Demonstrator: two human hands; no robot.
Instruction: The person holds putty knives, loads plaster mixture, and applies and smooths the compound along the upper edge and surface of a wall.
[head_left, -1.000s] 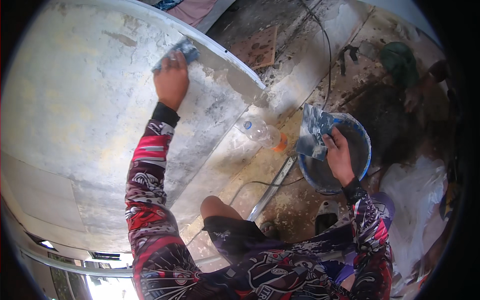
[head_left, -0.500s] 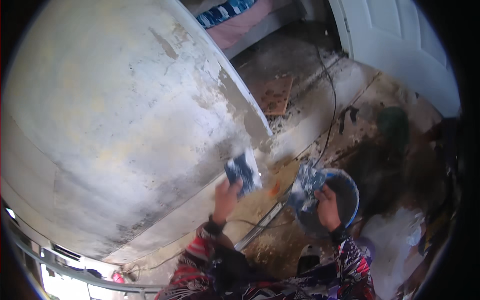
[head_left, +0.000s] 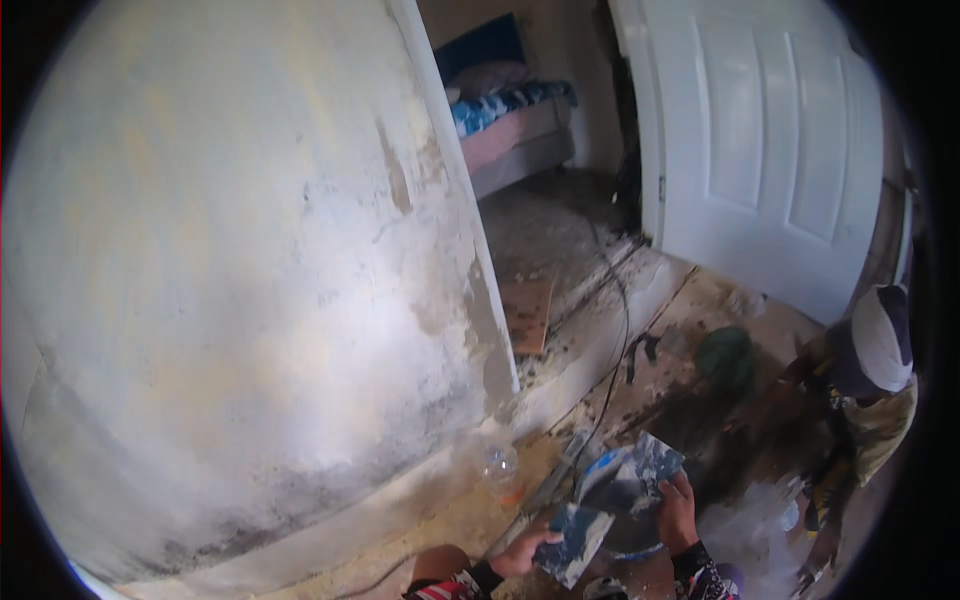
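Note:
In my left hand (head_left: 522,553), fingers closed on its edge, is a flat rectangular putty scraper (head_left: 574,543) with a dark bluish face and pale smears. My right hand (head_left: 677,515) grips a second flat plate (head_left: 645,468), its face streaked with white and grey paste. Both are held low, over a round dark bucket with a blue rim (head_left: 603,462), which they partly cover. To the left stands a stained, patchy wall (head_left: 260,300), dark spots along its lower part and a bare grey strip near the doorway edge.
A clear bottle with orange liquid (head_left: 503,475) stands by the wall's foot. A black cable (head_left: 622,320) crosses the threshold near a brown tile (head_left: 527,312). A white door (head_left: 760,150) stands at the right. Another person in a cap (head_left: 880,340) bends beside a pale sheet (head_left: 750,525).
The view has tilted up, showing more wall, the bed and the other person. My left hand with the scraper has come away from the wall's foot, toward the bucket and the right-hand plate.

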